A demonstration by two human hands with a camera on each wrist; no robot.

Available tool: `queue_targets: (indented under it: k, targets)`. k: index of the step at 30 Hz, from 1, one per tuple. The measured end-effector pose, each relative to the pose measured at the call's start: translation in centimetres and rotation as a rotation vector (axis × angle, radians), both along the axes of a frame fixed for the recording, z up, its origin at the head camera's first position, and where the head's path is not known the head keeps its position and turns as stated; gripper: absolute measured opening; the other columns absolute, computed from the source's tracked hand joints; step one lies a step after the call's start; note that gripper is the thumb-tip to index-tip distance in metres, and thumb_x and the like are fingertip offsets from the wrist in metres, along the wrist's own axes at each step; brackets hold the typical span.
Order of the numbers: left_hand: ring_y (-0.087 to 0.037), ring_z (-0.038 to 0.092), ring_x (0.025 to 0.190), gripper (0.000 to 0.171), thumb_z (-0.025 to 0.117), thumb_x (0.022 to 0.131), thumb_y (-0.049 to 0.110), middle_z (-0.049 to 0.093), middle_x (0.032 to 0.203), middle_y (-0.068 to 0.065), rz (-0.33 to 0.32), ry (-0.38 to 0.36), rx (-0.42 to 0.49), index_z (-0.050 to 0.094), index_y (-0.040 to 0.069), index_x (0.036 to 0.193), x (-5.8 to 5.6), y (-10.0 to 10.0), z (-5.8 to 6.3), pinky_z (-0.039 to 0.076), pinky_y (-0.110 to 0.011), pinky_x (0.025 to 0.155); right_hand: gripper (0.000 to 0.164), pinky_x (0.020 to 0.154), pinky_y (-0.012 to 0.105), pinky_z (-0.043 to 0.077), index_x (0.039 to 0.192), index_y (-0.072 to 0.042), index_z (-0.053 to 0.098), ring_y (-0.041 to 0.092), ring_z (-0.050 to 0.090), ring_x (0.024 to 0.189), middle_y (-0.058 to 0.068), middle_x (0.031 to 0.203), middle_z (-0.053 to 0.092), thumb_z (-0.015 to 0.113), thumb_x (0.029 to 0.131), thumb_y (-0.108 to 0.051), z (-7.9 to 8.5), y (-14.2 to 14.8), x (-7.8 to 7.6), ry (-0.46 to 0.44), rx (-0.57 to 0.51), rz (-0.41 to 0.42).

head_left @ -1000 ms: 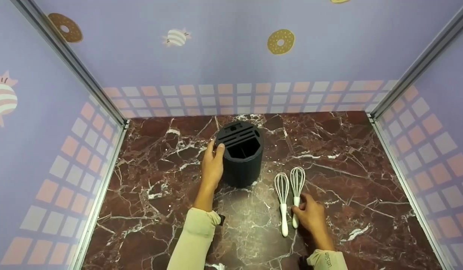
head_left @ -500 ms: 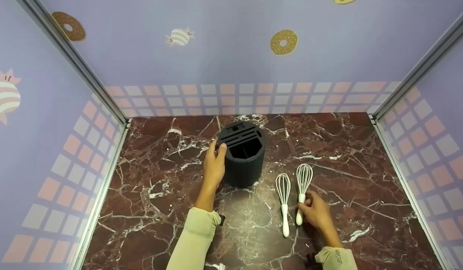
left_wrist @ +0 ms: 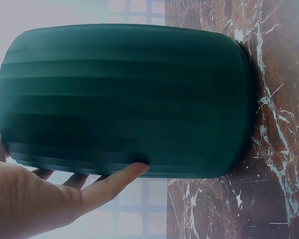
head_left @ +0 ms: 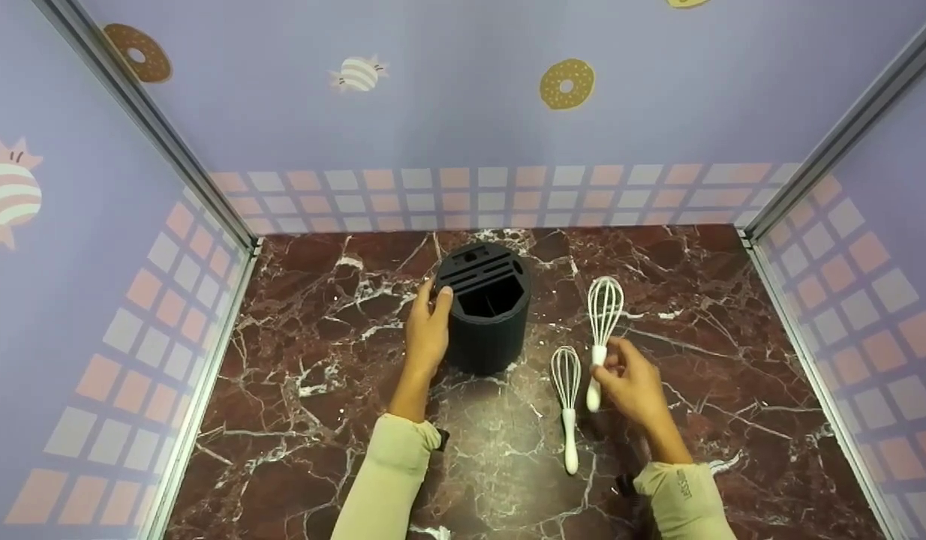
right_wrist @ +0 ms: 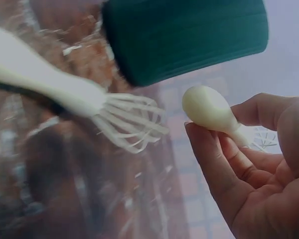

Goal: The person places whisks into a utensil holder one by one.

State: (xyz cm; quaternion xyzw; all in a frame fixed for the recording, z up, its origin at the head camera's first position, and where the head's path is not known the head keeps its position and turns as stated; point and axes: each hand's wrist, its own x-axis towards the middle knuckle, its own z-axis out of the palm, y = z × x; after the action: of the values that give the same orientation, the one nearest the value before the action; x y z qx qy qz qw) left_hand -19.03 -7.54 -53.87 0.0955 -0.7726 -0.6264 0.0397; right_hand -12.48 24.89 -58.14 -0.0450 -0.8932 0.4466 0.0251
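A round knife holder (head_left: 485, 330), black in the head view and dark green in the wrist views, stands upright with narrow slots and a larger divided opening on top. My left hand (head_left: 428, 330) holds its left side, the thumb on the near wall (left_wrist: 114, 109) and the other fingers partly hidden behind. My right hand (head_left: 632, 382) pinches the white handle of a whisk (head_left: 604, 315) between thumb and fingers. This whisk is raised off the table, wires pointing away from me; its handle end (right_wrist: 204, 107) faces the right wrist camera. A second white whisk (head_left: 568, 409) lies just left of it.
The tabletop (head_left: 320, 450) is dark red marble pattern with white veins. Purple panels (head_left: 448, 112) with sweet and doughnut prints enclose it at the back and both sides, with metal strips (head_left: 200, 390) along the side edges.
My right hand has lifted one whisk from the table and carried it forward, away from the other whisk. The left hand stays on the knife holder, which has not visibly moved.
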Motion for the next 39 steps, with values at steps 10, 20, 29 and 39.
queue_targets:
  k: [10,20,29,39]
  targets:
    - [-0.035,0.044,0.145,0.061,0.051,0.105,0.046,0.041,0.161,-0.013,-0.009,0.029,0.010,0.043,0.015,0.156,0.0,0.1,0.0,0.039,-0.051,0.117,0.052,0.052,0.029,0.058,0.137,-0.008,0.058,0.012,0.070,0.069,0.015,0.095,0.073,0.077,0.088,-0.005,4.5,-2.2,-2.1,0.084,-0.207,0.094]
    - [-0.034,0.045,0.144,0.060,0.051,0.105,0.047,0.042,0.160,-0.012,-0.006,0.023,-0.007,0.044,0.016,0.156,-0.1,0.1,-0.1,0.039,-0.050,0.117,0.055,0.060,0.032,0.061,0.140,-0.007,0.056,0.019,0.071,0.079,0.018,0.101,0.073,0.076,0.088,-0.003,8.3,-4.6,-4.0,0.151,-0.297,0.161]
    - [-0.036,0.047,0.143,0.060,0.051,0.105,0.046,0.042,0.160,-0.013,-0.006,0.023,-0.001,0.043,0.016,0.156,-0.1,0.2,-0.3,0.040,-0.049,0.117,0.056,0.059,0.035,0.062,0.140,-0.006,0.054,0.017,0.070,0.076,0.017,0.102,0.073,0.077,0.089,-0.008,10.7,-6.2,-6.0,0.215,-0.331,0.171]
    - [-0.036,0.045,0.144,0.061,0.050,0.105,0.047,0.041,0.161,-0.013,-0.010,0.024,0.000,0.042,0.016,0.156,0.0,0.0,-0.3,0.039,-0.050,0.118,0.054,0.065,0.040,0.063,0.140,-0.007,0.054,0.029,0.072,0.086,0.020,0.105,0.072,0.075,0.091,-0.005,11.5,-8.5,-8.3,0.255,-0.380,0.163]
